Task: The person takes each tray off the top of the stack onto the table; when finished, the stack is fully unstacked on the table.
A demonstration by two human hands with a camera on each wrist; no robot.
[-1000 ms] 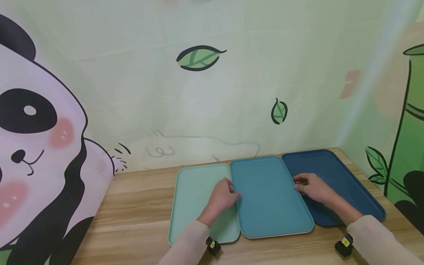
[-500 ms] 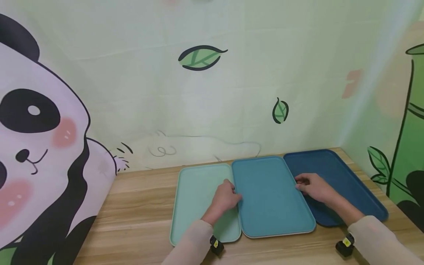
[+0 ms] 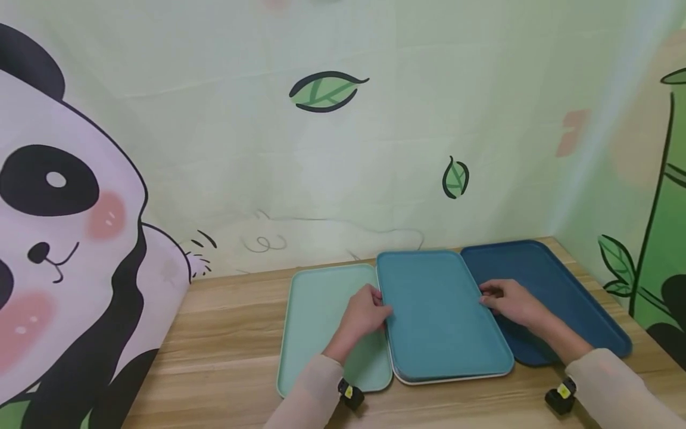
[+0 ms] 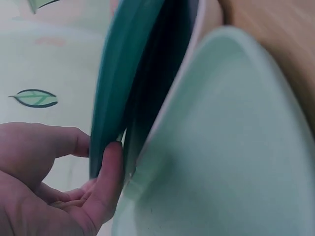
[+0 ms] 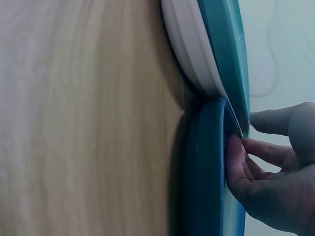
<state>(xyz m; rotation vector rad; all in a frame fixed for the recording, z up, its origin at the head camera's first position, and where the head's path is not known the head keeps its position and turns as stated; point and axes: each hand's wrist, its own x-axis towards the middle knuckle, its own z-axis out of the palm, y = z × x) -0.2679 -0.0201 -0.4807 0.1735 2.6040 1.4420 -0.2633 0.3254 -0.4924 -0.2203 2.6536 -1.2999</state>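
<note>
A teal-blue tray point(image 3: 442, 316) lies in the middle of the row, tilted slightly above a pale-rimmed tray point(image 5: 189, 46) under it. My left hand point(image 3: 364, 313) pinches its left edge, and the left wrist view shows a dark gap between the two trays there. At the opposite edge my right hand point(image 3: 511, 304) pinches the same teal-blue tray between thumb and fingers. Under my left hand is a mint-green tray point(image 3: 316, 322); a dark blue tray point(image 3: 557, 304) extends beneath my right hand. How much of the lower tray's surface is bare cannot be seen.
The trays lie side by side on a wood-grain table point(image 3: 225, 339). Behind them rises a pale green wall cloth point(image 3: 343, 173) printed with leaves and a panda. A second printed wall side point(image 3: 616, 196) closes off the right.
The teal-blue tray has risen a little off the pale-rimmed one, whose rim now shows more at the front and left. Both hands keep hold of its edges.
</note>
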